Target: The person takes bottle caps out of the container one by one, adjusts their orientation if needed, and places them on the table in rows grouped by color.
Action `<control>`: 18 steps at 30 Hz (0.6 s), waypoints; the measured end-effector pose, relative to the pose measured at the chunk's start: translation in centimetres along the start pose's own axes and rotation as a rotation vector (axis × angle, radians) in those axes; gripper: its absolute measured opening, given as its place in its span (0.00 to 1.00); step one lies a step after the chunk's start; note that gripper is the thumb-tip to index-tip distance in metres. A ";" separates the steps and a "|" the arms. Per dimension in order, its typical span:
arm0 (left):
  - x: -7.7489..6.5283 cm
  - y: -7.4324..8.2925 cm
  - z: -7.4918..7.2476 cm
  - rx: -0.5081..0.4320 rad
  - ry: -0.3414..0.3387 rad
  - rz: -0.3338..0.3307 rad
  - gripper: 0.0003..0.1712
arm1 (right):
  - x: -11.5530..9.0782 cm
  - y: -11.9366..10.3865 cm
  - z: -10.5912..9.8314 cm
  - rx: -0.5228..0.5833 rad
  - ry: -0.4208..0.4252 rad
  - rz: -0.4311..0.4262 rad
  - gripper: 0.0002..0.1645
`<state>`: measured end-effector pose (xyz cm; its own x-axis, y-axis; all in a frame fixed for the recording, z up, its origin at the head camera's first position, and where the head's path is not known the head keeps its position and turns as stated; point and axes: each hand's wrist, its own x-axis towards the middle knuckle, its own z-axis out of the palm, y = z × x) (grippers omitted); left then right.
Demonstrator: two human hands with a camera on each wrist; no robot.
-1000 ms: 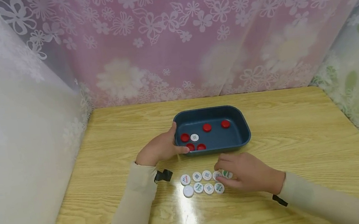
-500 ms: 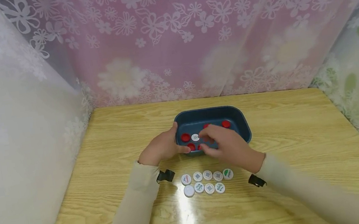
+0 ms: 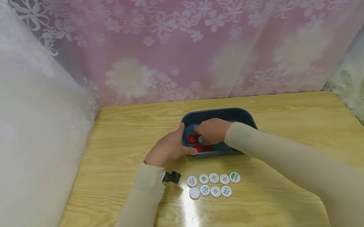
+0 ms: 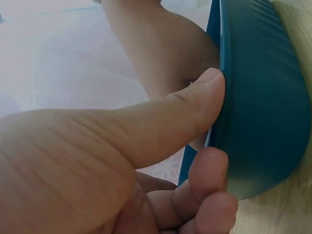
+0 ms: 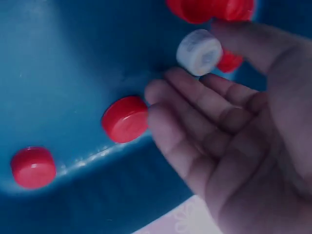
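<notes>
A dark blue basin (image 3: 218,113) stands on the table. My left hand (image 3: 169,146) grips its left end, with the thumb (image 4: 204,97) at the rim in the left wrist view. My right hand (image 3: 215,130) is inside the basin. In the right wrist view its fingers (image 5: 180,109) lie loosely extended close beside a white bottle cap (image 5: 199,52), with the thumb near the cap's other side. A red bottle cap (image 5: 126,119) sits right at the fingertips, and another red cap (image 5: 33,167) lies further off. More red caps (image 3: 192,138) show at the basin's left end.
Several white bottle caps (image 3: 214,178) lie in two rows on the wooden table (image 3: 128,124), in front of the basin. A pink flowered curtain (image 3: 166,46) hangs behind the table, with pale curtains at both sides.
My right hand has moved from over the white caps on the table up into the basin, reaching deeper in. My left hand keeps hold of the basin's left end.
</notes>
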<state>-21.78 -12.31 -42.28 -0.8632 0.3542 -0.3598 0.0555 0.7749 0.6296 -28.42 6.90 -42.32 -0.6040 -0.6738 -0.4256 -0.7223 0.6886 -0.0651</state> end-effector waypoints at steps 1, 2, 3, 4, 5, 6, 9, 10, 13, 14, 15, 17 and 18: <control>0.1 0.0 0.1 -0.004 -0.003 0.002 0.66 | 0.2 0.0 0.1 0.003 -0.011 0.003 0.10; 0.1 0.1 0.1 -0.003 -0.004 0.001 0.66 | 0.4 0.0 0.1 -0.005 -0.015 -0.001 0.08; 0.1 0.1 0.1 -0.001 -0.003 -0.002 0.66 | 0.5 0.0 0.1 -0.013 -0.014 -0.007 0.07; 0.1 0.2 0.2 -0.002 -0.002 -0.006 0.66 | 0.7 0.0 0.2 -0.019 -0.011 -0.013 0.06; 0.1 0.2 0.2 -0.003 -0.001 -0.009 0.66 | 0.8 -0.1 0.2 -0.023 -0.012 -0.018 0.06; 0.1 0.3 0.2 -0.005 -0.002 -0.011 0.66 | 0.9 -0.1 0.1 -0.034 -0.014 -0.028 0.06; 0.0 0.4 0.2 -0.005 -0.006 -0.018 0.65 | 1.4 -0.1 0.0 -0.066 -0.053 -0.052 0.06; 0.0 0.5 0.2 -0.007 -0.008 -0.020 0.65 | 1.6 -0.2 -0.2 -0.074 -0.080 -0.053 0.07; -0.1 0.6 0.3 0.001 -0.005 -0.023 0.65 | 2.9 -0.2 -0.3 -0.128 -0.151 -0.050 0.09; -0.2 0.6 0.2 0.007 -0.002 -0.022 0.65 | 3.4 -0.3 -0.4 -0.146 -0.169 -0.047 0.10; -0.2 0.7 0.2 0.014 0.003 -0.021 0.65 | 3.9 -0.2 -0.3 -0.158 -0.178 -0.044 0.10; -0.2 0.7 0.2 0.031 0.015 -0.017 0.64 | 4.6 -0.1 -0.2 -0.180 -0.178 -0.048 0.10; -0.2 0.7 0.2 0.039 0.018 -0.015 0.64 | 4.7 0.0 -0.2 -0.174 -0.175 -0.053 0.10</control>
<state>-21.50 -11.74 -41.92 -0.8729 0.3332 -0.3563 0.0617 0.7999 0.5969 -31.33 3.67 -44.19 -0.5076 -0.6406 -0.5762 -0.8073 0.5872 0.0584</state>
